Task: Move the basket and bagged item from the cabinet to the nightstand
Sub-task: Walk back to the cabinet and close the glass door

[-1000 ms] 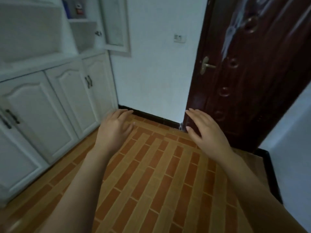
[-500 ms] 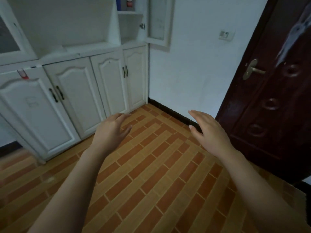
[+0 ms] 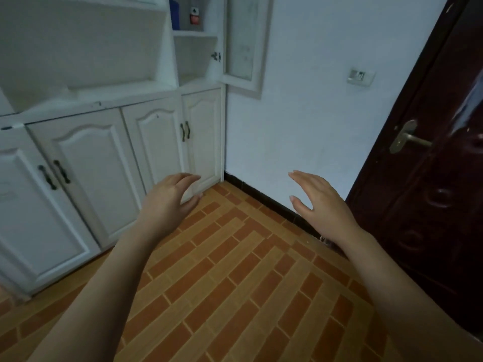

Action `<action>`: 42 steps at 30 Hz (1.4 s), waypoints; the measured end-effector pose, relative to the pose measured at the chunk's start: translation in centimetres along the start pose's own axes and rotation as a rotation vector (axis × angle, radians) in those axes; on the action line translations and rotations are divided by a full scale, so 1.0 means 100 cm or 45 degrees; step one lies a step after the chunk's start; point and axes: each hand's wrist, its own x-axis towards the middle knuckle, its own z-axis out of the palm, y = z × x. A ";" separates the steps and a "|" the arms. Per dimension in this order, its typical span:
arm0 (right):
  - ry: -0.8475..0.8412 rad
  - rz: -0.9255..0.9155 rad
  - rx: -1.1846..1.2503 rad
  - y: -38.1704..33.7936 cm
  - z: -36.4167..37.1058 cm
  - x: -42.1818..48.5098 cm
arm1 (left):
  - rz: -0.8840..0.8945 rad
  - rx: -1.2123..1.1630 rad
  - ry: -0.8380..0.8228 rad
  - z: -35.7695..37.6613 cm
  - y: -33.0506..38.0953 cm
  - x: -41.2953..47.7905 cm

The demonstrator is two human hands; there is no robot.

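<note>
Since half a second ago the view has swung further toward the white cabinet point(image 3: 104, 165), which now fills the left side, while the dark door point(image 3: 431, 178) has slid to the right edge. Both hands have stayed raised in front of the body, over the brick-patterned floor point(image 3: 235, 283) and well apart from each other.

The left hand point(image 3: 167, 199) hangs palm down with its fingers loosely curved and holds nothing; it sits in front of the lower cabinet doors without touching them. The right hand point(image 3: 320, 205) has its fingers nearly straight and slightly spread, also empty, in front of the white wall point(image 3: 300, 113).

At the top right of the cabinet a glass door point(image 3: 245, 43) stands open. On the shelf point(image 3: 194, 33) behind it are a blue thing point(image 3: 174, 14) and a small red thing point(image 3: 194, 17), too small to identify. I cannot tell whether either is the basket or the bagged item.

A switch plate point(image 3: 360, 76) is fixed to the wall, and a metal handle point(image 3: 407, 138) sticks out from the dark door.
</note>
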 end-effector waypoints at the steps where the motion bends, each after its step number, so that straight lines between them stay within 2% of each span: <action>1: 0.010 0.005 0.004 0.006 0.003 0.019 | 0.003 -0.006 0.000 0.004 -0.007 0.019; 13: 0.043 0.046 0.044 0.093 0.048 0.202 | -0.002 -0.016 0.019 0.082 -0.061 0.219; 27: -0.001 -0.119 0.095 0.241 0.095 0.452 | -0.161 -0.010 0.150 0.186 -0.093 0.448; 34: -0.056 -0.161 0.110 0.276 0.134 0.536 | -0.218 0.018 0.122 0.226 -0.129 0.519; 42: 0.012 -0.126 0.124 0.301 0.181 0.647 | -0.139 -0.002 0.130 0.265 -0.204 0.631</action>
